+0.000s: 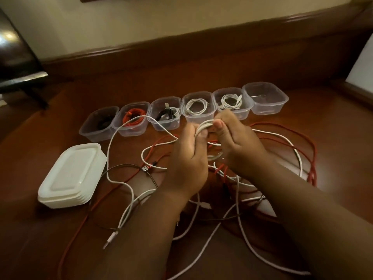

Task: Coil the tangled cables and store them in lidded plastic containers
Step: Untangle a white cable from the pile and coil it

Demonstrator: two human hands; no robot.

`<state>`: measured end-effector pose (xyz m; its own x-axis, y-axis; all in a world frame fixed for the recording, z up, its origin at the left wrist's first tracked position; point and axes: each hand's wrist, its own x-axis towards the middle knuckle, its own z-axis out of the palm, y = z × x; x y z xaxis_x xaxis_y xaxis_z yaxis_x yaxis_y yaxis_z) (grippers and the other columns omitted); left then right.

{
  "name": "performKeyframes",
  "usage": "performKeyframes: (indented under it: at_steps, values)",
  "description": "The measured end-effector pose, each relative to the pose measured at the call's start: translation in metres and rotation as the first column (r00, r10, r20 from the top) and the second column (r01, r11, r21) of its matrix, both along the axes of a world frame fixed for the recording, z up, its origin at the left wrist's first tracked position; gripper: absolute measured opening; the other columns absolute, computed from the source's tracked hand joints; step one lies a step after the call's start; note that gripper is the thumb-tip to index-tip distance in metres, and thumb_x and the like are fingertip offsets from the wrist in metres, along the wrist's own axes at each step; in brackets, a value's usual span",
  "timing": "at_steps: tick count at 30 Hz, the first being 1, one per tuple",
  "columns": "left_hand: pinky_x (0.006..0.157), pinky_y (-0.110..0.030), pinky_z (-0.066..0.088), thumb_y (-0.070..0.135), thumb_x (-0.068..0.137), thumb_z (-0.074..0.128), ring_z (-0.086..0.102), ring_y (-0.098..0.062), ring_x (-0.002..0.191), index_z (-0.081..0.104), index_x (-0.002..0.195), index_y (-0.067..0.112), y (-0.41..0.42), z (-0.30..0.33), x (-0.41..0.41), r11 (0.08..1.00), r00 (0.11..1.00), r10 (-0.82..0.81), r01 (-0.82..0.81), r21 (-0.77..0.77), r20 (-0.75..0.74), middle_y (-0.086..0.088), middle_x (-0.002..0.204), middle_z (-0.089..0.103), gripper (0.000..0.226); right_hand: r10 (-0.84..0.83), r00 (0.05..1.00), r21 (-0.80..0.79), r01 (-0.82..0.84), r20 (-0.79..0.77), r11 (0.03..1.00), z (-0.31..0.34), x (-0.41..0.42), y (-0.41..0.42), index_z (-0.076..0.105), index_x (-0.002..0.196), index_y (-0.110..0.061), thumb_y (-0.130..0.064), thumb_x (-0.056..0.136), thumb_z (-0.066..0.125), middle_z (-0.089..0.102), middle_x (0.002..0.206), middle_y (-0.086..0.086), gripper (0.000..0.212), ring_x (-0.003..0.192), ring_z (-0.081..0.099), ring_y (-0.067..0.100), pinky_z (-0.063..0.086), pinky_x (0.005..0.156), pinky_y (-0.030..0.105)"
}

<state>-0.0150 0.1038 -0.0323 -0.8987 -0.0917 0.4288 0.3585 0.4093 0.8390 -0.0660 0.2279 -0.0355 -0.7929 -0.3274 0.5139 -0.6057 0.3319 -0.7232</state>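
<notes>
- left hand (187, 158) at frame centre, fingers curled round a small white coil (203, 128), thumb over the strands.
- right hand (236, 146) just right of it, fingers pinching the same coil from the other side; both hands raised above the brown surface (201, 77), w/ the coil between them.
- a loose white cable (113, 142) runs from the coil up and left in an arc, passing in front of the 2nd container, then drops down to lower left.
- tangle of cables (282, 150) spread under and around the forearms: red, white, a thin dark one; a usb plug (145, 168) lies left of the left hand.
- row of six clear containers across mid frame, no lids on, touching side by side:
- 1st from left (96, 126) has a dark cable; 2nd (133, 118) a red coil; 3rd (165, 112) dark + white cable w/ plug.
- 4th (198, 106) and 5th (232, 102) each hold a white coil; 6th (266, 98), far right, looks empty apart from a faint streak i can't make out.
- stack of white lids (72, 174) at left of frame, below the 1st container, apart from the row.
- dark furniture (18, 63) in upper left; wall skirting (181, 47) across the top.
</notes>
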Motion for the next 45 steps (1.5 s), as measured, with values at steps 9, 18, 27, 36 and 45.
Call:
performKeyframes:
  at_steps: [9, 18, 27, 36, 45]
  values:
    - [0.07, -0.036, 0.049, 0.032, 0.099, 0.04, 0.061, -0.013, 0.078, 0.059, 0.102, 0.025, -0.017, -0.005, -0.004, 0.983, 0.998, -0.037, 0.047, -0.178, 0.056, 0.004, 0.086, 0.064, 0.02, 0.192, 0.967, 0.127, -0.214, 0.17, 0.969, -0.007, -0.008, 0.013, 0.055, 0.086, -0.032, -0.04, 0.102, 0.033, 0.061, 0.079, -0.023, 0.029, 0.075, 0.055, -0.002, 0.041, 0.068, 0.02]
    - [0.054, -0.026, 0.048, 0.006, 0.098, 0.041, 0.054, -0.015, 0.06, 0.061, 0.092, 0.011, -0.019, 0.012, 0.001, 0.905, 0.989, -0.096, 0.039, 0.424, 0.114, -0.007, 0.072, 0.06, 0.022, 0.13, 0.974, -0.114, -0.11, 0.185, 0.987, -0.01, -0.006, 0.01, 0.049, 0.072, -0.025, -0.045, 0.096, 0.031, 0.054, 0.056, -0.016, 0.036, 0.05, 0.048, 0.005, 0.034, 0.058, 0.028]
    - [0.068, -0.038, 0.059, 0.023, 0.095, 0.062, 0.067, -0.029, 0.078, 0.069, 0.095, 0.03, -0.013, 0.003, 0.001, 0.975, 0.998, 0.043, -0.033, 0.22, -0.045, -0.004, 0.086, 0.071, 0.009, 0.271, 0.924, -0.448, -0.128, 0.271, 0.885, -0.005, -0.001, 0.01, 0.052, 0.074, -0.013, -0.041, 0.097, 0.035, 0.048, 0.057, 0.005, 0.04, 0.045, 0.041, 0.014, 0.034, 0.046, 0.029]
    - [0.068, -0.031, 0.058, 0.007, 0.092, 0.045, 0.069, -0.021, 0.074, 0.074, 0.094, 0.006, -0.007, 0.008, 0.002, 0.746, 0.944, -0.168, -0.068, 0.662, 0.286, -0.014, 0.083, 0.072, 0.03, -0.059, 0.998, -0.003, 0.059, -0.003, 0.998, -0.008, -0.006, 0.012, 0.043, 0.08, -0.035, -0.036, 0.105, 0.032, 0.051, 0.065, -0.007, 0.027, 0.063, 0.052, 0.014, 0.038, 0.051, 0.026]
    - [0.075, -0.035, 0.049, 0.014, 0.07, 0.069, 0.063, -0.02, 0.08, 0.064, 0.127, 0.013, -0.009, 0.006, 0.002, 0.671, 0.806, -0.412, -0.048, 0.74, 0.426, -0.006, 0.09, 0.069, 0.058, -0.103, 0.994, 0.39, 0.08, 0.039, 0.917, -0.017, -0.017, 0.011, 0.043, 0.096, -0.022, -0.039, 0.105, 0.031, 0.053, 0.082, -0.006, 0.022, 0.073, 0.051, 0.017, 0.033, 0.063, 0.035]
